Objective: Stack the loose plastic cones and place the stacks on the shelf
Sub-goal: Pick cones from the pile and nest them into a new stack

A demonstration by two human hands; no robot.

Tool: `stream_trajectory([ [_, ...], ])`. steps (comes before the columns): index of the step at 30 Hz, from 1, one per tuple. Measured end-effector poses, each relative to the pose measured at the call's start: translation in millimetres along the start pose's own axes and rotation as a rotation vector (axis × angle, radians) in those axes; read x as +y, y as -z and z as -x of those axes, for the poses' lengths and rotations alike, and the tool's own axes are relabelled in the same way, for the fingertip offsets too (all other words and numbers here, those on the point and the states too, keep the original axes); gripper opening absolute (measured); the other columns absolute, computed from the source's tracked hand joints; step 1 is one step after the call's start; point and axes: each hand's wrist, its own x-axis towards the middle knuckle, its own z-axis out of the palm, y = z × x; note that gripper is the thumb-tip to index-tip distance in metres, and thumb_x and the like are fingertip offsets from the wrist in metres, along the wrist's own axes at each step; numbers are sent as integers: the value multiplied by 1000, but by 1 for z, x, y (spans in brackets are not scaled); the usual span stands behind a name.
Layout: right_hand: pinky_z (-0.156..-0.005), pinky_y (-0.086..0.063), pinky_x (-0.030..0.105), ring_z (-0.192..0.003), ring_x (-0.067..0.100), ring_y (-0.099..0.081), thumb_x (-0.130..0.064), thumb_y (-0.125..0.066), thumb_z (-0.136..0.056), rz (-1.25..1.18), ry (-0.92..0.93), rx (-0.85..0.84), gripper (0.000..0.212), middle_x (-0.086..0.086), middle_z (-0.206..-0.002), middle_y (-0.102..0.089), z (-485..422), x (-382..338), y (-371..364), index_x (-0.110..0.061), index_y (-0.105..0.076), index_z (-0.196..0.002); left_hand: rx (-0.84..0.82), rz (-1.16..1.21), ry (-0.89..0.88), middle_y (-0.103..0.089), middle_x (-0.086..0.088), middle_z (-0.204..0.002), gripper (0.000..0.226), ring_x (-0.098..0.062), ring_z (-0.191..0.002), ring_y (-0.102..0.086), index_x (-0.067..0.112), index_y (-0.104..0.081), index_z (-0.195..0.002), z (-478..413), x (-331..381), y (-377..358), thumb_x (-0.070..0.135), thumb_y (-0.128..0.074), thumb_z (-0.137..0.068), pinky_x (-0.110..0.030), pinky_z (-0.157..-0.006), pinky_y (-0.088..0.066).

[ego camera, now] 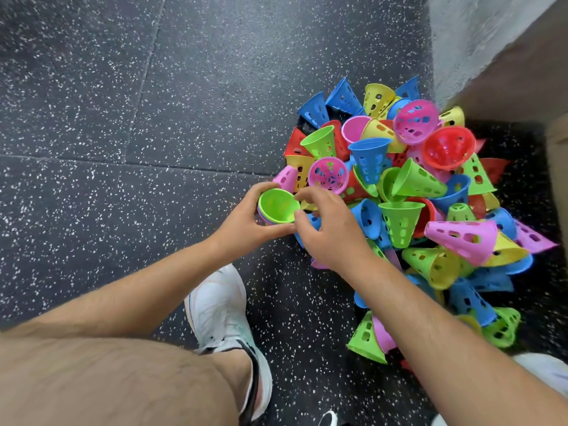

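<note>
Fingers (pixel 265 188) of the left hand (pixel 242 221) grip the cone stack (pixel 278 207); the right hand (pixel 333 233) curls at its rim, hold unclear. Bare floor (pixel 123 142) lies left, the cone pile (pixel 415 186) right.

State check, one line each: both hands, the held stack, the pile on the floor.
left hand: grips the cone stack from the side.
right hand: fingers curled at the stack's rim; grip unclear.
cone stack: nested, green one topmost, open end facing the camera.
cone pile: loose, jumbled on the floor, not stacked.
</note>
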Motion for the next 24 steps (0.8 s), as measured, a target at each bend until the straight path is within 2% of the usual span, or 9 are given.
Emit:
stream_trajectory([
  [2,-90,-43,34,-102,23,-54,-14,-59,-87,111,27,127,20,-1,-104,-64,-2,8,3,-14,-64,-107,6,-24,5,-61,6,-130,79,3,-110,-60,21,-49,-139,0,0,-1,28,-92,-73,-12,-96,-43],
  [4,-85,-46,41,-99,28,-52,-10,-61,-83,277,32,178,21,2,-101,-65,-4,15,6,-12,-66,-103,4,-39,15,-60,8,-128,78,10,-107,-58,22,-48,-139,0,-1,0,28,-92,-74,-7,-92,-41],
  [6,-82,-46,42,-98,30,-51,-11,-66,-79,442,39,177,18,2,-102,-65,-6,20,6,-13,-69,-97,0,-36,21,-60,9,-127,78,14,-104,-57,22,-47,-139,-1,-2,0,26,-91,-75,-5,-90,-40],
  [9,-85,-41,42,-101,31,-49,-20,-67,-81,604,40,109,13,0,-114,-66,-10,24,4,-15,-73,-91,-5,-26,25,-61,9,-127,78,9,-106,-59,23,-47,-139,-2,-1,-1,27,-91,-75,-7,-90,-42],
  [13,-86,-36,41,-105,28,-44,-19,-62,-87,686,36,32,18,-7,-125,-65,-12,25,1,-18,-72,-102,-16,-31,23,-60,9,-130,79,2,-113,-59,26,-47,-140,-2,-2,-2,32,-91,-74,-8,-92,-42],
  [16,-81,-39,39,-98,29,-48,-9,-67,-82,643,94,174,22,-6,-117,-67,-11,27,4,-16,-70,-103,-21,-34,16,-59,11,-131,80,0,-116,-59,29,-47,-139,-1,-2,-1,37,-90,-72,-9,-93,-42],
  [19,-83,-44,39,-97,27,-47,-2,-67,-82,463,188,359,28,-3,-110,-68,-13,23,12,-13,-72,-108,-19,-21,24,-59,13,-130,81,5,-114,-58,32,-46,-138,0,-2,0,40,-90,-71,-6,-92,-40],
  [22,-80,-47,38,-92,29,-53,4,-63,-87,277,215,420,28,0,-102,-68,-16,10,21,-10,-70,-110,-22,-15,27,-59,13,-131,85,2,-117,-59,33,-46,-140,1,-1,0,46,-90,-68,-12,-96,-44],
  [24,-81,-44,30,-89,27,-55,1,-61,-93,185,187,426,31,1,-100,-68,-18,1,22,-10,-66,-121,-23,-13,29,-60,14,-130,84,1,-117,-59,32,-46,-140,2,-2,1,44,-91,-70,-15,-97,-45],
])
